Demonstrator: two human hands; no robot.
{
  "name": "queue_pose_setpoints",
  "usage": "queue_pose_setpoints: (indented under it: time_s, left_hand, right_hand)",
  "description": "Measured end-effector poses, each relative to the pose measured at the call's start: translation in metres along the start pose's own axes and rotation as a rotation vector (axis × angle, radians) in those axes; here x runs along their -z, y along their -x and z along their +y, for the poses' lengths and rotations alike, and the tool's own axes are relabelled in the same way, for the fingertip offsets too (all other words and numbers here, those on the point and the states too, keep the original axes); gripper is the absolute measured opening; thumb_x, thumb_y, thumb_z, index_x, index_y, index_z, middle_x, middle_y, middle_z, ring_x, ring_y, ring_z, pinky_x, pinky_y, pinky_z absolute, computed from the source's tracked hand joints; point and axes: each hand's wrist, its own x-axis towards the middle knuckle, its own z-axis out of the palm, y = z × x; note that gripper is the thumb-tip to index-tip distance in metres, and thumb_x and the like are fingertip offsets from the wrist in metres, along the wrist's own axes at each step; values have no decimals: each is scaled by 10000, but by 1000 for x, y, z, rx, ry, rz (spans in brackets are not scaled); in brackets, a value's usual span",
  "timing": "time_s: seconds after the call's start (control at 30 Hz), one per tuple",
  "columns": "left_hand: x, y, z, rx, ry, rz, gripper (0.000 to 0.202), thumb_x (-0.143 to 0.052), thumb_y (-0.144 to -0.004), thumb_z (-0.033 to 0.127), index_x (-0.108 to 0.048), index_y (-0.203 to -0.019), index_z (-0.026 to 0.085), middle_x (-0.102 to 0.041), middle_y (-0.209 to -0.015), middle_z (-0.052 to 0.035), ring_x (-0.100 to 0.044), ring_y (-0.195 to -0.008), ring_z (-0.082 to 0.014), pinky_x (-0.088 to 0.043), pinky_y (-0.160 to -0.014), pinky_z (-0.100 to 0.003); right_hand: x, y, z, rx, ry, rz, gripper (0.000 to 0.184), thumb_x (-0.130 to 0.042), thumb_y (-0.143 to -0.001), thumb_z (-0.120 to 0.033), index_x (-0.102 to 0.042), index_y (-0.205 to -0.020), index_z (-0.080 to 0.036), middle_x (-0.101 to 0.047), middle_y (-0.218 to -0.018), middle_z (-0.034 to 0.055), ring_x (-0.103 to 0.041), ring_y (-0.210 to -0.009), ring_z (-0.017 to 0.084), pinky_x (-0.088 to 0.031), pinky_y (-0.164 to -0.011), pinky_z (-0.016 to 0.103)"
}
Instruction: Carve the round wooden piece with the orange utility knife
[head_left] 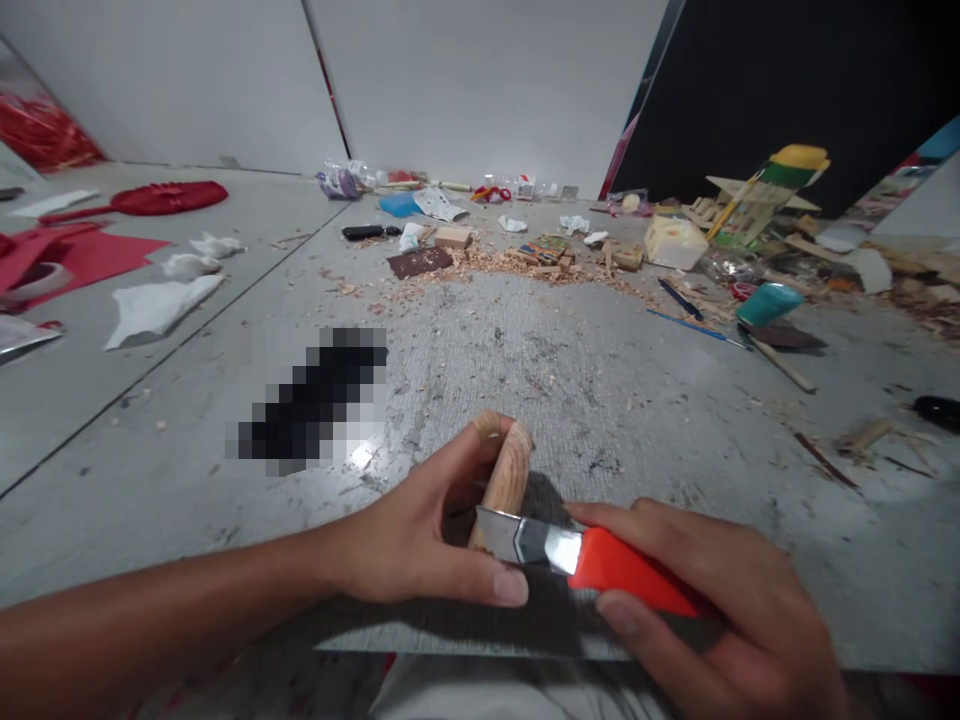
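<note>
A rounded piece of wood [508,475] stands tilted in the grip of my left hand [420,530], near the table's front edge. One left fingertip, wrapped in a tan bandage, presses at its upper end, while the thumb lies along the near side. My right hand [735,600] is closed around a utility knife [630,572] with a red-orange handle. The knife's blade points left and lies across the lower part of the wood, over my left thumb. Part of the wood's lower end is hidden behind the blade and thumb.
Wood shavings [480,262] are heaped at the back of the grey table [465,350]. A blurred-out dark object [315,400] lies left of my hands. Blue-handled tools and a teal roll [771,304] are at right, red cloth [82,265] and white tissue [161,305] at left.
</note>
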Motion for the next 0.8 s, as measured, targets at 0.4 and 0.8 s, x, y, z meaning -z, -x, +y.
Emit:
queue_pose_setpoints:
  time_s: [0.4,0.8]
  left_hand:
    - [-4,0,18,59,-223,103,614,-898,-784,286,-469,-1223,265,-572,-1013,19,-591,-891,-182,-507,-737,-280]
    - [0,5,16,10,-180,66,615,-941,-768,415,-534,-1198,248,-538,-1072,-9,-532,-965,-213,-470,-808,-331]
  right_hand:
    - [11,-3,-5,114,129,-62,275,-657,-1114,-360,-702,-1371,-272,-766,-782,-38,-703,-581,166,-521,-512,351]
    - [43,32,85,-323,344,324,202,-807,-1012,-349,-864,-1202,-308,-869,-1139,56,-838,-1006,313,-648,-900,437]
